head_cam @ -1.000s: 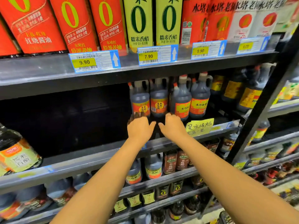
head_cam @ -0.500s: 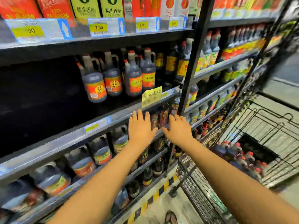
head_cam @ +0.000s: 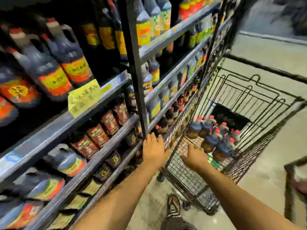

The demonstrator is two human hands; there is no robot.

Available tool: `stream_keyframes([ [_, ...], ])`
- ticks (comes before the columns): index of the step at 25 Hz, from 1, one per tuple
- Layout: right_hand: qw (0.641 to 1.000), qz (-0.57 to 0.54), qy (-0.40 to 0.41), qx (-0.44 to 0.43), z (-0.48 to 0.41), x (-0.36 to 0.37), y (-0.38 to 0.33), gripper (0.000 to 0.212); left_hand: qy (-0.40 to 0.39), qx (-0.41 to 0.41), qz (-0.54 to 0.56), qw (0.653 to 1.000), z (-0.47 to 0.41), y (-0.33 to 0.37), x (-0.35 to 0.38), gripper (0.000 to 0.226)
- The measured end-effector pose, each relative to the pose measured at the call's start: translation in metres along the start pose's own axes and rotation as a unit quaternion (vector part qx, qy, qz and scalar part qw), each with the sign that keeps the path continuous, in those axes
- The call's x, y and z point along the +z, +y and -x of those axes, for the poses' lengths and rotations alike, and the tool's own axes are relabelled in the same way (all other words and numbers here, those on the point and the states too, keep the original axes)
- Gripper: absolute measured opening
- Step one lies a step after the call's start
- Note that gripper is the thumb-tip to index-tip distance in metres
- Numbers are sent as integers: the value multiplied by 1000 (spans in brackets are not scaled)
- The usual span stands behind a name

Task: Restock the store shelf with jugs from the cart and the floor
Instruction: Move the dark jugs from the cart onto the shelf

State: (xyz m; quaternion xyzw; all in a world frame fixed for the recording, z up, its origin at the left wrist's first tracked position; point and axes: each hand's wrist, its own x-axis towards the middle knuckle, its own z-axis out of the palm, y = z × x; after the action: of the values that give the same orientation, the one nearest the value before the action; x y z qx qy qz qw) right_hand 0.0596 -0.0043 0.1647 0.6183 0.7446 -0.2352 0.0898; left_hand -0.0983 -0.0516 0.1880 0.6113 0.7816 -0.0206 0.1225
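Observation:
Several dark jugs with red caps point(head_cam: 214, 138) stand packed in the black wire cart point(head_cam: 245, 95) at the right. My left hand point(head_cam: 154, 151) hovers with fingers spread just left of the cart's near wall, holding nothing. My right hand point(head_cam: 196, 157) reaches over the cart's wire floor, fingers straight, a short way from the nearest jug. Dark jugs with orange and yellow labels point(head_cam: 49, 70) stand on the grey shelf point(head_cam: 83, 117) at the upper left. The frame is blurred by motion.
A black shelf upright point(head_cam: 136, 72) stands between the two shelf bays. Lower shelves hold brown pouches point(head_cam: 98, 135) and more jugs point(head_cam: 66, 163). A yellow handwritten tag point(head_cam: 83, 97) hangs on the shelf edge. My sandalled foot point(head_cam: 173, 205) is on the grey floor beside the cart.
The view has swung right and down from the shelf to the cart. Both hands have left the shelf edge and moved down toward the cart, the right one now over its floor.

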Motion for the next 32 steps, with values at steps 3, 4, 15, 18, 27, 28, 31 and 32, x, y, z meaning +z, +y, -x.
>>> stream_keyframes([
  [3,998,-19,-9,52,-41,2,46,61,-45,35,8,998,-44,33,19,74],
  [4,997,-29,-20,71,-53,4,61,60,-61,43,16,997,-57,44,25,73],
  [15,951,-159,1,265,-160,69,215,79,-230,143,6,963,-197,147,137,84],
  [18,916,-233,61,321,-190,71,248,75,-272,105,93,952,-235,175,171,89],
  [27,739,-525,211,366,-257,104,297,51,-220,97,407,881,-335,235,281,75],
  [28,706,-563,223,367,-260,110,296,55,-231,95,420,873,-341,237,293,79],
  [31,628,-645,242,361,-271,130,296,76,-256,103,427,861,-355,238,316,83],
  [32,623,-650,242,362,-273,133,292,83,-262,107,425,860,-356,237,318,84],
])
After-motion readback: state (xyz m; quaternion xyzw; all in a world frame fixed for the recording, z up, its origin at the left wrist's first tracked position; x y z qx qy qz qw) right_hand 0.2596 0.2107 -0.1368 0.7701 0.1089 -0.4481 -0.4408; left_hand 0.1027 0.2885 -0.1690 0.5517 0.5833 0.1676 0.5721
